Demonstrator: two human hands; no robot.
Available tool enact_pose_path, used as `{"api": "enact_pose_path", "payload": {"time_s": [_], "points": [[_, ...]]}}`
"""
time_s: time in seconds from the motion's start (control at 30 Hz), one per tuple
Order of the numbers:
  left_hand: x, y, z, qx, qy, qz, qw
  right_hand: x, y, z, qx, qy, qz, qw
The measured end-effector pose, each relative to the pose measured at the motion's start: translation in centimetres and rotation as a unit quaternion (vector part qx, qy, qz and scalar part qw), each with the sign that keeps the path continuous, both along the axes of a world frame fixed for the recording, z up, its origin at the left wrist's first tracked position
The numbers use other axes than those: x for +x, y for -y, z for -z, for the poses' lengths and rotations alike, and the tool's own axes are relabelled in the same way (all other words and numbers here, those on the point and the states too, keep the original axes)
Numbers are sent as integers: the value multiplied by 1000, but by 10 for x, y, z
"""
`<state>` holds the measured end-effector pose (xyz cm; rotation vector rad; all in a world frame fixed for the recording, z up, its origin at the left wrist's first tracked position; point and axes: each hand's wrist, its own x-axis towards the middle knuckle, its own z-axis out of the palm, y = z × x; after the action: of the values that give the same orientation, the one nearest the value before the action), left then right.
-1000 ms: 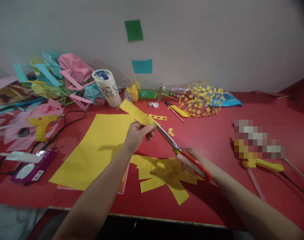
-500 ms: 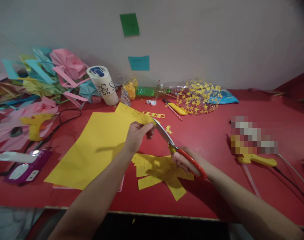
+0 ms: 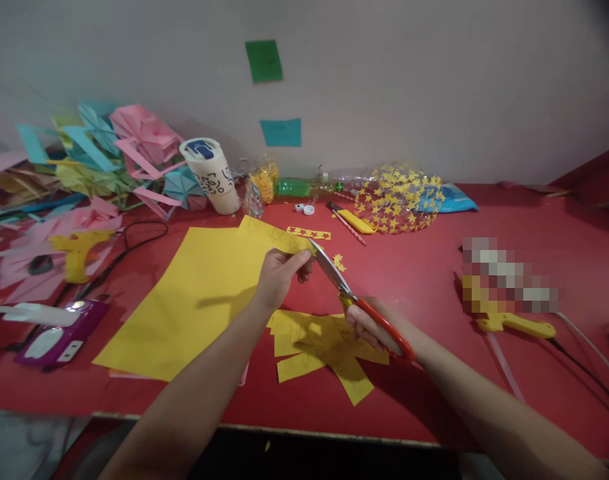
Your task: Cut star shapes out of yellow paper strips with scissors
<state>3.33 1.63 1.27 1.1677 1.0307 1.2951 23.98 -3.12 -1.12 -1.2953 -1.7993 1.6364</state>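
My left hand [image 3: 283, 272] pinches the right end of a yellow paper strip [image 3: 264, 231] that has star outlines drawn on it. In my right hand [image 3: 367, 325] is a pair of red-handled scissors [image 3: 384, 327], its blades at the strip's end beside my left thumb. The blades look nearly closed. Under my hands lie several yellow paper pieces [image 3: 299, 368], overlapping one another. Left of them rests a large yellow sheet [image 3: 184, 300]. Small cut yellow stars [image 3: 339, 262] and a strip with star-shaped holes [image 3: 309, 233] lie just beyond the blades.
Along the wall stand a white tumbler [image 3: 211, 177], a green bottle [image 3: 293, 187] and a clear dome covered in yellow stars [image 3: 399, 200]. Folded paper flowers [image 3: 144, 137] pile up at left. Yellow glue guns lie left [image 3: 77, 253] and right [image 3: 514, 325], with a purple power strip [image 3: 61, 333].
The view has shifted slightly, so everything sits a little lower in the picture. Both hands keep their hold on the strip and the scissors, with hardly any movement between them.
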Motion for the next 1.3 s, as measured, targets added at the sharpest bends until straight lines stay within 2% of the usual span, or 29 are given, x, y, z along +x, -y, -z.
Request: {"api": "enact_pose_path", "payload": {"time_s": [0.17, 0.5, 0.93, 1.13, 1.3], "points": [[0, 1, -1, 5, -10, 0, 1000, -2, -1, -9, -18, 17, 15, 1000], [1, 2, -1, 13, -20, -2, 1000, -3, 1, -6, -21, 35, 31, 999], [0, 2, -1, 6, -3, 9, 1000, -6, 1, -21, -41, 33, 43, 998], [-1, 1, -2, -4, -2, 12, 1000, -6, 1, -21, -23, 41, 47, 998], [-1, 0, -1, -5, 17, 19, 1000, -7, 1, -22, -46, 50, 62, 996]]}}
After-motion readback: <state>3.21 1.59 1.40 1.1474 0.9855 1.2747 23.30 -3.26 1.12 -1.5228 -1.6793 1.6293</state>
